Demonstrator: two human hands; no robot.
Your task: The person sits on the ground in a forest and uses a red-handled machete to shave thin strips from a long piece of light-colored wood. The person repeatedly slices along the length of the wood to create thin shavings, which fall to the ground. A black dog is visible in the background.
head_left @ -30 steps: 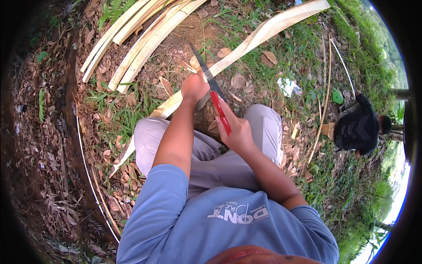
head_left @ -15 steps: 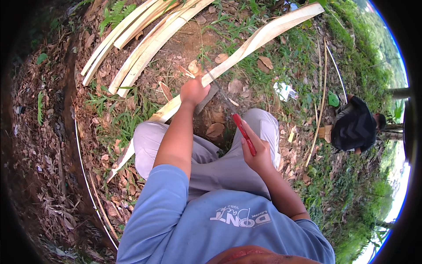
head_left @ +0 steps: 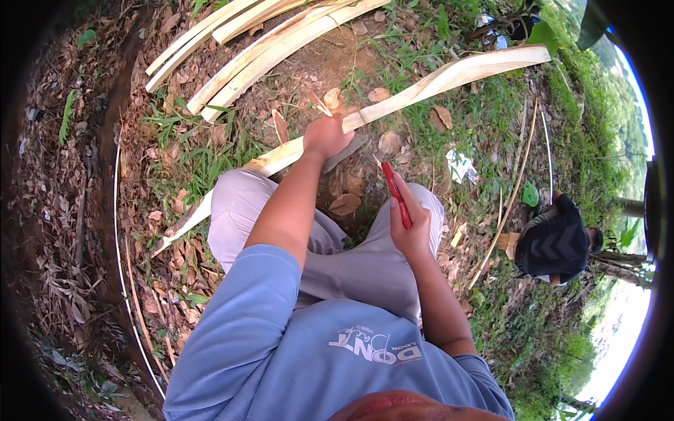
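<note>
Over grassy ground, right hand (head_left: 413, 228) has drawn the red-handled knife (head_left: 395, 193) off the bamboo strip (head_left: 421, 88)

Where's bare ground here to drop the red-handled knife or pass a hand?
Freest patch: the brown dirt between the stacked pale slats and the long strip that the left hand grips. Some grass lies right of the right hand holding the red-handled knife. Crowded: between the knees, and the leaf litter on the left.

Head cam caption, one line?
Left hand grips a pale split strip; right hand holds a red-handled knife.
</note>
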